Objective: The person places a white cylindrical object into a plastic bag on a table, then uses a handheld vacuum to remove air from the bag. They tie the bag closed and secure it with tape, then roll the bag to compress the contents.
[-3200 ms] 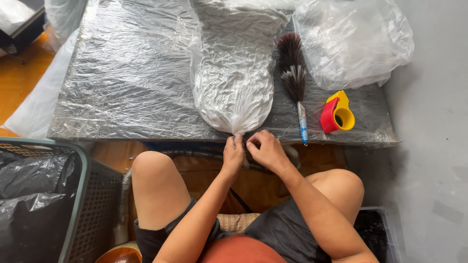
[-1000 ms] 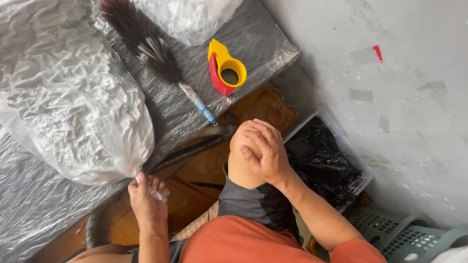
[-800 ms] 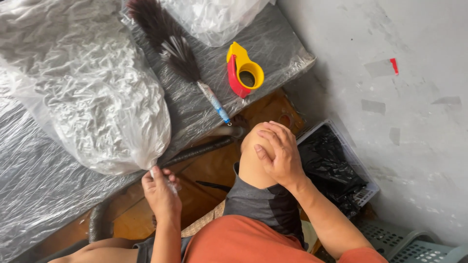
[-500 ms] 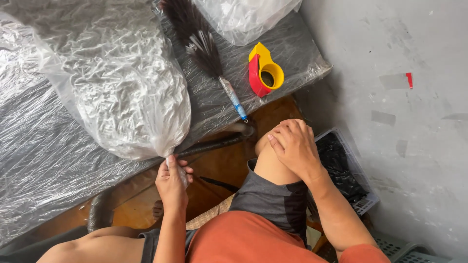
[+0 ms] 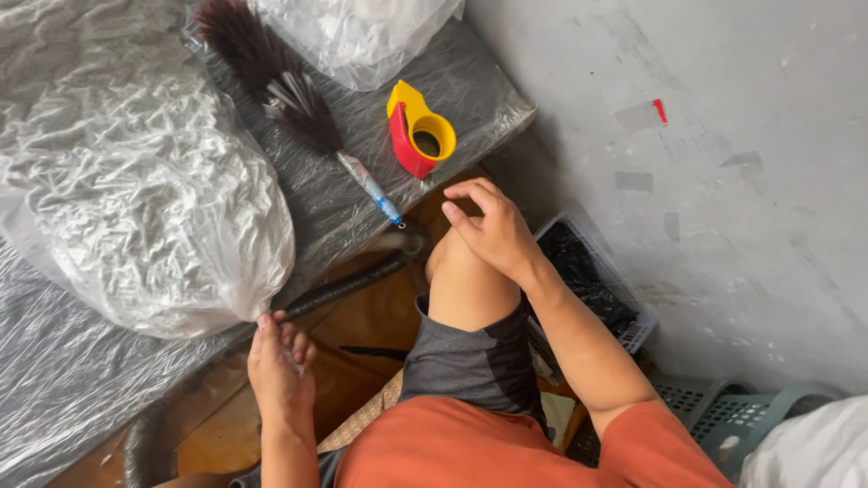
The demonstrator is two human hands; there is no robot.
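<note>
My left hand (image 5: 280, 366) pinches the gathered neck of a large clear plastic bag (image 5: 136, 199) that lies full and crinkled on the plastic-covered table (image 5: 63, 398). Above my right knee my right hand (image 5: 493, 230) hovers with fingers loosely spread, holding nothing. A feather duster (image 5: 289, 104) with a blue and white handle lies on the table just beyond that hand. Beside the duster stands a red and yellow tape dispenser (image 5: 416, 131).
A second clear bag (image 5: 362, 36) sits at the table's far edge. A grey wall (image 5: 705, 163) runs along the right. Below it a crate with black contents (image 5: 592, 285) and green plastic baskets (image 5: 723, 411) stand on the floor. A dark pipe (image 5: 348, 285) runs under the table.
My right hand has lifted off my knee and its fingers have spread. My left hand keeps hold of the bag's neck. The view has swung right since the earliest frame, when both hands were at the neck.
</note>
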